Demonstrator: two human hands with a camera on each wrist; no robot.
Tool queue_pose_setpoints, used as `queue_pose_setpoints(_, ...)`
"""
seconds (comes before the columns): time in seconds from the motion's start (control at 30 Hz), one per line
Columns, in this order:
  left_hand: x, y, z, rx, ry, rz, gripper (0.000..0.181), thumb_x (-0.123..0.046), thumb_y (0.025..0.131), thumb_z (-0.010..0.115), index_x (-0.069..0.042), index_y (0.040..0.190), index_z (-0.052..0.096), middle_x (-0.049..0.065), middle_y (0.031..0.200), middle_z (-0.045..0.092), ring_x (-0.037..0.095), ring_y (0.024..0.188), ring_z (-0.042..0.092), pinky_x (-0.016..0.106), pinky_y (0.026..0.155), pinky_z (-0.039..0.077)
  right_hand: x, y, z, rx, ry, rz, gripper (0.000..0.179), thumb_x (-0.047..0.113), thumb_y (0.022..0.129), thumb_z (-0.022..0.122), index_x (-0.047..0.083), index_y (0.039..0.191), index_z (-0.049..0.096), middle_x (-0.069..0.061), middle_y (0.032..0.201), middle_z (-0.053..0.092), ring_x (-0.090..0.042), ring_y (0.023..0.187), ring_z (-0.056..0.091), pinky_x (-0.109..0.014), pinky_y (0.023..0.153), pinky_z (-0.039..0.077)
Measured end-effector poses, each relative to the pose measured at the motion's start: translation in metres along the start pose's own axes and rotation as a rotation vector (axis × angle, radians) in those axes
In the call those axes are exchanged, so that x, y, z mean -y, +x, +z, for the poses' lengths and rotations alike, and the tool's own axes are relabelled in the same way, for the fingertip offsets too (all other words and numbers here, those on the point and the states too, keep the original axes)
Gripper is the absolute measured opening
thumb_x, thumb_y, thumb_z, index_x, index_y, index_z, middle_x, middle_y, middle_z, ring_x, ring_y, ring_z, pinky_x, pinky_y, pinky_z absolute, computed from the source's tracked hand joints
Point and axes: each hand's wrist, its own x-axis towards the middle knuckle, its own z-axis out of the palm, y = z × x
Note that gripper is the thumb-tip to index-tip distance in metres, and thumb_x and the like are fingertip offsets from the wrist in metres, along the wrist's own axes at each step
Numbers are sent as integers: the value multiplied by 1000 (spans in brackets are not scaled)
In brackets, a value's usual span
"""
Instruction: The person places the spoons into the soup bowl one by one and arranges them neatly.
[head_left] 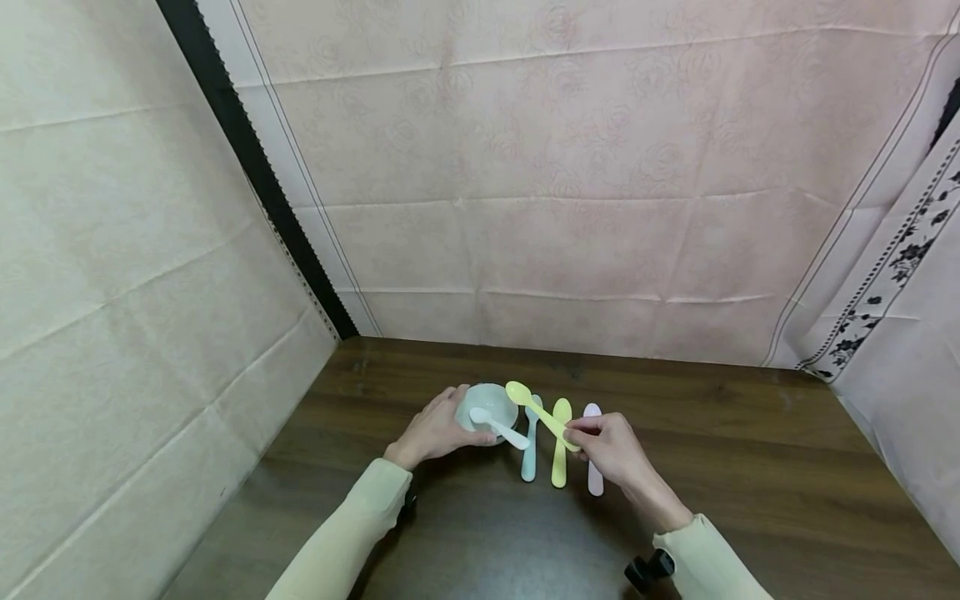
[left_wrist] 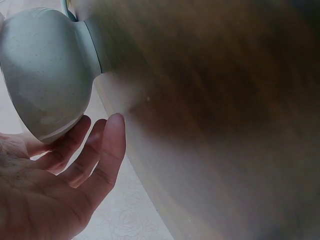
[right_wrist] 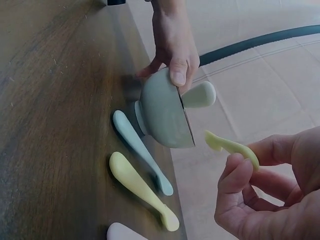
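Centre frame: left hand point(head_left: 435, 432) cups bowl point(head_left: 487, 406); right hand point(head_left: 611, 447) pinches yellow-green spoon point(head_left: 534, 411). Advise keeping bowl steadied, spoon tip lowered over rim.

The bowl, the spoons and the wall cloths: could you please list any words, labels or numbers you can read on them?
None can be read: the bowl, the spoons on the table and the yellow spoon in the right hand are plain. The wall cloth shows only flower patterns.
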Motion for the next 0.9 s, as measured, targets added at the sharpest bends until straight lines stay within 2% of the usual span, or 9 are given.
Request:
queue_pose_setpoints(0.2,0,0,0,-3,2,8,116,-70,82,86,-12,169,37,20,168,47,40,142,56,65,112,49,1,4,4,20,3,-10,17,4,101,73,-7,111,81,-17,97,77,-20,75,65,-30,68,56)
queue_pose_setpoints(0.5,-1,-1,0,-3,3,7,116,-71,82,85,-12,170,37,20,170,45,40,145,55,65,115,48,2,10,11,39,3,-31,17,5,101,73,-8,110,81,-10,95,75,-14,73,65,-27,70,58)
queue_pose_setpoints(0.67,0,0,1,2,4,3,117,-72,82,84,-12,170,35,21,172,42,42,151,50,66,118,45,4,12,14,60,9,-28,17,4,100,74,-8,110,81,-8,90,74,-13,71,63,-25,67,56)
queue_pose_setpoints(0.9,1,0,1,-5,-2,12,119,-72,81,85,-11,170,35,20,171,43,41,149,52,65,116,47,7,14,17,77,0,-37,15,4,100,74,-6,109,82,-9,88,75,-14,70,61,-26,65,54)
